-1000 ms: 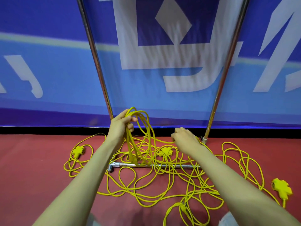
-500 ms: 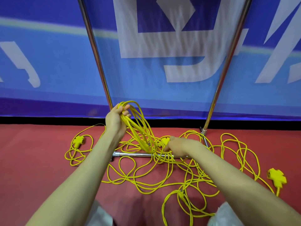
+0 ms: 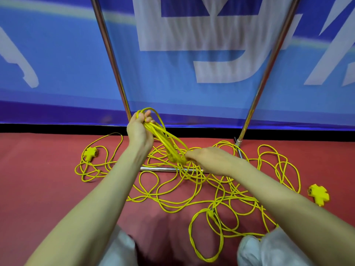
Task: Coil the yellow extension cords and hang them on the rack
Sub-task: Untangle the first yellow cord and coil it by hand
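At 12 o'clock, w/ left hand (image 3: 139, 129) gripping coil (image 3: 169, 147) top & right hand (image 3: 210, 160) pinching its low end, we'd size loops evenly, pulling slack from 5 o'clock tangle (image 3: 210, 213).

The left hand (image 3: 138, 129) grips a bunch of yellow cord loops (image 3: 165, 140); the right hand (image 3: 208, 159) pinches their lower end; more cord (image 3: 192, 191) sprawls across the red floor (image 3: 38, 189).

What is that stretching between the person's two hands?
In the head view, a bundle of yellow extension cord loops runs from the higher left hand down to the right hand; both hands grip it.
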Available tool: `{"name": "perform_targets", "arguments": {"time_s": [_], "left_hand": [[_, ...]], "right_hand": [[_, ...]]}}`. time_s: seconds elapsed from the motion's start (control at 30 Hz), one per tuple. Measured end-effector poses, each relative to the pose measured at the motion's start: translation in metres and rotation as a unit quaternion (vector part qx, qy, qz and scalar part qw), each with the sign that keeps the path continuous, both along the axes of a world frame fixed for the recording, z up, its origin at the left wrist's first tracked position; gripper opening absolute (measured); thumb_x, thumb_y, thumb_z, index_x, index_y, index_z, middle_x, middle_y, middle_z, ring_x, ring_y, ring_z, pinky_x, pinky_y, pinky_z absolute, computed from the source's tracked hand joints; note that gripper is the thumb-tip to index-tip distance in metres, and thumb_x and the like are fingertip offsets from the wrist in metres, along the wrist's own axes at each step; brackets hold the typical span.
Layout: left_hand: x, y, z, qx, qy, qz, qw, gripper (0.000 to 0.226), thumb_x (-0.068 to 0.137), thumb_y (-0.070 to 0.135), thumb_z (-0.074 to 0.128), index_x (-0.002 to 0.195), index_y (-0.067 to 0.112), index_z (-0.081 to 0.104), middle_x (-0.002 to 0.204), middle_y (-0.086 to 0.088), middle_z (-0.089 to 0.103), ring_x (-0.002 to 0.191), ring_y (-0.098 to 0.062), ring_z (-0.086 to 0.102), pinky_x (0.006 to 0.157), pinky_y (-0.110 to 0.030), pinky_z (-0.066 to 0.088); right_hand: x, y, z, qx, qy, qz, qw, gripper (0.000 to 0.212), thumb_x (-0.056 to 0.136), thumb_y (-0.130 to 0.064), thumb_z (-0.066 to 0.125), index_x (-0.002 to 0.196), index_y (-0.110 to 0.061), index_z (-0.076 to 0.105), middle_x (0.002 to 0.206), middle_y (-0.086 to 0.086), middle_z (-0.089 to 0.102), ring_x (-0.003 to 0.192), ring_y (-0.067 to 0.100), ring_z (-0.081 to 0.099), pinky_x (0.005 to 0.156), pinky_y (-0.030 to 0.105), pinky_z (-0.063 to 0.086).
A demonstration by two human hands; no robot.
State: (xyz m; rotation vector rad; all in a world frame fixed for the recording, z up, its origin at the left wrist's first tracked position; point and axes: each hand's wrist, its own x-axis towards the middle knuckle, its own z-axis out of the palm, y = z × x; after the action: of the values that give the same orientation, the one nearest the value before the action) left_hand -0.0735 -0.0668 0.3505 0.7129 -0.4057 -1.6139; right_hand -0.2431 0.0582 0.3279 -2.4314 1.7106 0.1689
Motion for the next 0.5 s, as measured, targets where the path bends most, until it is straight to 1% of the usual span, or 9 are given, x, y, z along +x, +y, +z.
{"name": "perform_targets", "arguments": {"time_s": [0.03,0.1,0.17,0.2,0.3,0.37,0.43,0.47,0.5], "left_hand": [[0.000,0.001,0.000,0.002,-0.005,-0.004,1.000,0.021,0.103,0.003,0.032,0.086,0.007,0.043,0.084,-0.010,0.053,0.045,-0.007,0.043,0.049,-0.019,0.042],[-0.001,0.002,-0.001,0.008,-0.015,-0.007,1.000,0.020,0.103,0.002,0.032,0.086,0.007,0.043,0.085,-0.010,0.053,0.044,-0.007,0.043,0.049,-0.019,0.042],[0.001,0.001,-0.003,0.026,-0.011,-0.003,1.000,0.018,0.103,0.001,0.033,0.088,0.006,0.042,0.085,-0.011,0.053,0.045,-0.007,0.043,0.049,-0.019,0.041],[0.002,-0.001,-0.004,0.038,-0.001,-0.003,0.999,0.015,0.102,0.001,0.033,0.092,0.004,0.043,0.086,-0.012,0.054,0.045,-0.007,0.043,0.049,-0.019,0.041],[0.010,-0.004,-0.009,0.071,0.037,-0.025,0.996,0.010,0.102,0.000,0.034,0.106,0.001,0.042,0.089,-0.013,0.052,0.043,-0.008,0.044,0.047,-0.020,0.042],[0.009,0.000,-0.007,0.090,0.054,-0.061,0.993,0.013,0.102,0.000,0.033,0.099,-0.001,0.045,0.087,-0.013,0.050,0.042,-0.009,0.044,0.044,-0.019,0.042],[0.006,0.007,-0.002,0.101,0.069,-0.092,0.988,0.018,0.102,0.000,0.030,0.092,0.000,0.046,0.083,-0.012,0.048,0.044,-0.008,0.042,0.042,-0.018,0.041],[0.005,0.010,0.001,0.104,0.076,-0.103,0.986,0.019,0.102,-0.001,0.030,0.091,0.000,0.046,0.083,-0.012,0.048,0.047,-0.008,0.041,0.041,-0.017,0.041],[0.004,0.012,0.004,0.105,0.080,-0.110,0.985,0.020,0.102,-0.001,0.030,0.091,0.000,0.046,0.083,-0.013,0.048,0.048,-0.008,0.040,0.042,-0.017,0.041]], "right_hand": [[-0.001,0.001,0.001,-0.025,0.008,0.011,1.000,0.035,0.094,-0.010,0.042,0.126,-0.025,0.043,0.114,0.004,0.058,0.097,0.034,0.059,0.062,0.034,0.035],[-0.001,0.005,0.003,-0.060,0.017,0.030,0.998,0.042,0.093,-0.011,0.043,0.132,-0.029,0.041,0.113,0.003,0.055,0.101,0.031,0.058,0.063,0.035,0.037],[-0.001,0.011,0.004,-0.067,-0.045,0.024,0.996,0.039,0.093,-0.009,0.045,0.130,-0.019,0.042,0.113,0.005,0.053,0.104,0.028,0.054,0.072,0.035,0.039],[-0.002,0.014,0.005,-0.066,-0.086,0.018,0.994,0.036,0.091,-0.006,0.046,0.126,-0.011,0.042,0.113,0.009,0.051,0.101,0.029,0.053,0.073,0.032,0.037],[-0.005,0.015,0.009,-0.103,-0.106,0.020,0.989,0.025,0.084,0.002,0.051,0.108,-0.002,0.045,0.107,0.015,0.041,0.065,0.031,0.045,0.056,0.035,0.029],[-0.011,0.014,0.012,-0.146,-0.107,0.006,0.983,0.019,0.083,0.002,0.056,0.100,-0.001,0.048,0.104,0.018,0.044,0.053,0.027,0.039,0.050,0.032,0.024],[-0.015,0.014,0.013,-0.177,-0.109,-0.009,0.978,0.022,0.085,-0.007,0.062,0.103,0.000,0.050,0.104,0.019,0.048,0.059,0.033,0.051,0.047,0.032,0.031],[-0.016,0.013,0.014,-0.177,-0.118,-0.033,0.977,0.027,0.089,-0.016,0.062,0.108,-0.001,0.050,0.107,0.017,0.050,0.070,0.036,0.057,0.051,0.035,0.039],[-0.018,0.013,0.015,-0.165,-0.131,-0.072,0.975,0.034,0.091,-0.028,0.060,0.112,-0.004,0.048,0.109,0.013,0.053,0.081,0.036,0.059,0.061,0.038,0.045]]}}
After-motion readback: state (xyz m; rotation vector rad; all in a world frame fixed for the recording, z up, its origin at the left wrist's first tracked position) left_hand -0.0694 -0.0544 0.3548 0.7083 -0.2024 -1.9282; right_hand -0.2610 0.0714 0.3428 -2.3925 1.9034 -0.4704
